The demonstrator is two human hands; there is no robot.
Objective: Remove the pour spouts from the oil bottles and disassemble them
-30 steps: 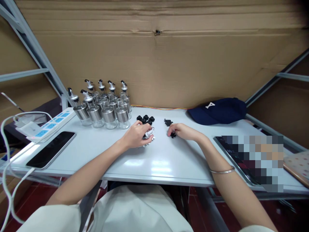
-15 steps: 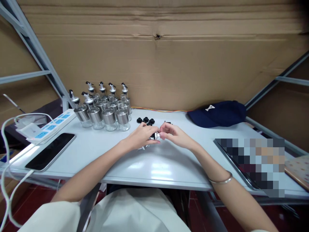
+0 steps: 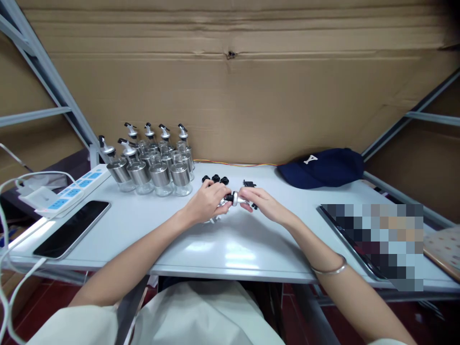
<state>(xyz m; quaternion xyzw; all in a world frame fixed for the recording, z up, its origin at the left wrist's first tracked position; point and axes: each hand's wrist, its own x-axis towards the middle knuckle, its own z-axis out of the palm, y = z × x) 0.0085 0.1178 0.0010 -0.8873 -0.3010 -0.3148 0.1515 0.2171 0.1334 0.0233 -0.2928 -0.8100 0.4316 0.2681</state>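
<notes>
A silver bottle pourer with a black stopper (image 3: pixel 235 198) lies sideways between my two hands above the table. My left hand (image 3: pixel 210 200) is closed on its black stopper end. My right hand (image 3: pixel 261 202) pinches the silver spout end, its fingers partly covering it. Beyond my left hand sit several black round stoppers (image 3: pixel 215 178). Small silver parts (image 3: pixel 214 219) lie under my left hand, mostly hidden. Small black pieces (image 3: pixel 249 183) rest on the table just beyond my right hand, and a few more show beside its fingers.
Several glass bottles with steel bands (image 3: pixel 160 174) stand at the back left, some topped with pourers. A power strip (image 3: pixel 73 192) and a phone (image 3: pixel 74 229) lie at the left. A navy cap (image 3: pixel 323 167) and a blurred-out tablet-like device (image 3: pixel 348 244) are on the right.
The pourer has turned so more of its black stopper and silver collar shows. My right hand has flattened over the spout and shifted slightly right; the view has shifted slightly.
</notes>
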